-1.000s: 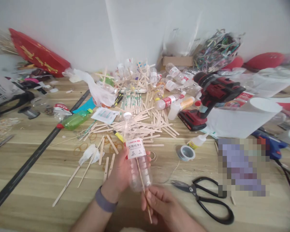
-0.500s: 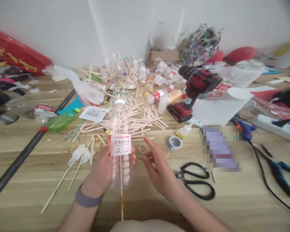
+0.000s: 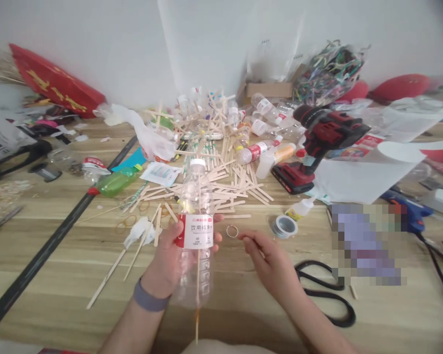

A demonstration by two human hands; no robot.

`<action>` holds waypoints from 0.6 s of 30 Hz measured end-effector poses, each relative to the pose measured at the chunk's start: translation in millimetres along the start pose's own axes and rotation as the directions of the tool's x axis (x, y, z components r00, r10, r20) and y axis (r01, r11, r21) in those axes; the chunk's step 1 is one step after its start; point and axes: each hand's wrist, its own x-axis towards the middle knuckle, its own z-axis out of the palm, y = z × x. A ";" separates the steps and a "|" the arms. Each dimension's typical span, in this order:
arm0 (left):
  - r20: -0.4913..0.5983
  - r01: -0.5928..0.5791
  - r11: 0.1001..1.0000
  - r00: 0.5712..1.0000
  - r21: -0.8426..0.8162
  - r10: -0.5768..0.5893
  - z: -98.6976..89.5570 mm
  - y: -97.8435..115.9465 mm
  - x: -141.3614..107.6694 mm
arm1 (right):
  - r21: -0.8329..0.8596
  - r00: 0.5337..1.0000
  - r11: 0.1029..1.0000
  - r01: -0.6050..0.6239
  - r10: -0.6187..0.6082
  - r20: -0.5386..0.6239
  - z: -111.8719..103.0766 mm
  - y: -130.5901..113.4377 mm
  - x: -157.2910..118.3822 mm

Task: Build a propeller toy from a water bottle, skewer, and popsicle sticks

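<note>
My left hand [image 3: 170, 246] is wrapped around a clear plastic water bottle [image 3: 195, 280] with a red and white label and a white cap, held upright and leaning away from me. A thin wooden stick [image 3: 197, 329] runs lengthwise along the bottle and sticks out below its base, with an amber band around it there. To the right of the bottle, my right hand [image 3: 269, 255] has its fingers drawn together. Its fingertips meet the edge of a thin pale ring [image 3: 232, 231]; whether they grip it I cannot tell. Black-handled scissors [image 3: 327, 290] lie partly hidden beneath my right forearm.
Loose craft sticks [image 3: 239, 177] and several bottles are heaped behind. A red cordless drill [image 3: 317, 142] stands at the right, near a small spool [image 3: 285, 226] and a glue bottle [image 3: 300, 209]. A dark bar [image 3: 59, 236] crosses the left side, beside a green bottle [image 3: 118, 182].
The view has shifted, so everything sits further right. My right hand's fingers have closed together at the ring; before, they were spread. My left hand still holds the bottle.
</note>
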 end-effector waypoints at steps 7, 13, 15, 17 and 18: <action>-0.023 -0.114 0.991 0.993 -0.066 0.113 -0.1 -15.0 1.6 | 0.005 0.994 0.996 -0.093 0.093 0.048 9.7 7.7 11.7; -0.173 -0.286 0.955 0.940 0.075 0.295 4.2 -24.8 1.4 | 0.118 0.983 0.979 -0.166 0.174 -0.058 6.4 9.9 -7.3; -0.217 -0.336 0.932 0.907 0.138 0.360 4.1 -27.0 1.8 | 0.138 0.963 0.953 -0.270 0.266 0.048 2.6 9.7 -23.7; -0.253 -0.351 0.920 0.887 0.175 0.387 2.9 -29.9 2.5 | 0.231 0.900 0.882 -0.411 0.352 0.257 0.7 10.2 -39.2; -0.267 -0.349 0.920 0.883 0.178 0.387 1.9 -31.7 2.9 | 0.258 0.861 0.842 -0.474 0.383 0.334 0.9 10.8 -45.1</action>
